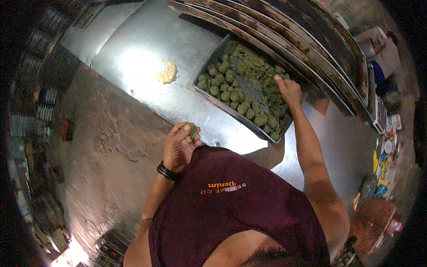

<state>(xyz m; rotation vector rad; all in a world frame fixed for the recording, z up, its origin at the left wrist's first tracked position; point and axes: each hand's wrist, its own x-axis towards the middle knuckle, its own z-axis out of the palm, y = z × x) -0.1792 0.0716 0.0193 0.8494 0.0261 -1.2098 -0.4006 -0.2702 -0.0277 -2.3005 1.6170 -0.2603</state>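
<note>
A dark rectangular tray holds rows of green balls along its near and left sides, and loose crumbly green mixture toward its far and right sides. My left hand, a dark band on its wrist, is in front of the table edge near my shirt. Its fingers are closed on a small green lump of what looks like the same mixture. Over the right side of the tray, my right hand has its thumb and fingers drawn together at the mixture. What lies in them is hidden.
On the shiny metal table sits a small pale yellow crumbly heap, left of the tray. Several large stained metal trays stand on edge behind it. Another person is at the far right. Assorted goods line the right side.
</note>
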